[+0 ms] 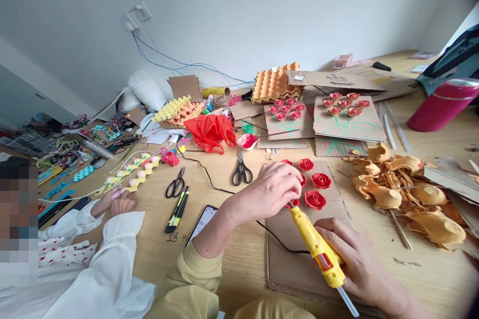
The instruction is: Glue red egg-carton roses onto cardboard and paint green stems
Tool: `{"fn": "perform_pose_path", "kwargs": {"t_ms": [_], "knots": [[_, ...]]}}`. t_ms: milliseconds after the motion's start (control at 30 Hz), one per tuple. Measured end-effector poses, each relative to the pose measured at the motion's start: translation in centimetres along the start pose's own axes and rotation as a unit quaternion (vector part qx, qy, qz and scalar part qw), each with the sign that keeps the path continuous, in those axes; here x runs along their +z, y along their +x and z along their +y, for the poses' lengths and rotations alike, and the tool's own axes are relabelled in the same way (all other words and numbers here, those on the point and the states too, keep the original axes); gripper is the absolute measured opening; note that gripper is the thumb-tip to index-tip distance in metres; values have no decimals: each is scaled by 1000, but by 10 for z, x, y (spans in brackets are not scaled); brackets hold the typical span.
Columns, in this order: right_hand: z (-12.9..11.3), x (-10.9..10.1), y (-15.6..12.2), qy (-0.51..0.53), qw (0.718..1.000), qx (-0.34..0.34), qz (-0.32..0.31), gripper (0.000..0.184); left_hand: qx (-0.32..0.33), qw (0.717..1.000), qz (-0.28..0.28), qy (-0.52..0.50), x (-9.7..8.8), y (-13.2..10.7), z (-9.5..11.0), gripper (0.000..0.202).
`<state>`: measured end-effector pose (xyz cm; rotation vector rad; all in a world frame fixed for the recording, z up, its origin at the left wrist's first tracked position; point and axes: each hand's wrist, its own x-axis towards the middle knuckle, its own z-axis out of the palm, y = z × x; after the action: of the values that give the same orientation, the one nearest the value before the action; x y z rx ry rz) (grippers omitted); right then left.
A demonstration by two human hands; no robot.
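My right hand point(359, 264) is closed round a yellow glue gun point(318, 246), its nozzle pointing up-left at a red paper rose. My left hand point(271, 190) is curled over that rose point(295, 203), pinching it on a brown cardboard sheet point(295, 254). Three more red roses point(321, 180) sit on the cardboard just beyond my fingers. The gun's black cord point(277, 239) runs left across the table.
Another person's sleeve and hand point(114, 203) rest at the left. Two scissors point(241, 172), a utility knife point(177, 209), a phone point(202, 222), a red plastic bag point(211, 132), egg trays point(275, 82), rose-covered cardboards point(348, 114), orange egg-carton scraps point(407, 189) and a pink bottle point(443, 104) crowd the table.
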<state>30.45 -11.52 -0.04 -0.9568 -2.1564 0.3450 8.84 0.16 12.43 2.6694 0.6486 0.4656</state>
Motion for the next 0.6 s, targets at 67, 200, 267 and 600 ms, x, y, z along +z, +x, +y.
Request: {"fn": "perform_pose_path", "kwargs": {"t_ms": [67, 200, 267, 600], "knots": [[1, 0, -1, -24, 1000, -10, 0, 29, -36, 997, 63, -38, -5, -6, -1, 15], [2, 1, -3, -55, 998, -17, 2, 34, -185, 952, 195, -149, -5, -30, -6, 14], [2, 2, -4, -52, 999, -16, 7, 35, -262, 913, 223, -218, 6, -46, -9, 11], [0, 8, -5, -18, 1000, -2, 13, 34, -195, 944, 221, -152, 39, -58, 32, 15]]}}
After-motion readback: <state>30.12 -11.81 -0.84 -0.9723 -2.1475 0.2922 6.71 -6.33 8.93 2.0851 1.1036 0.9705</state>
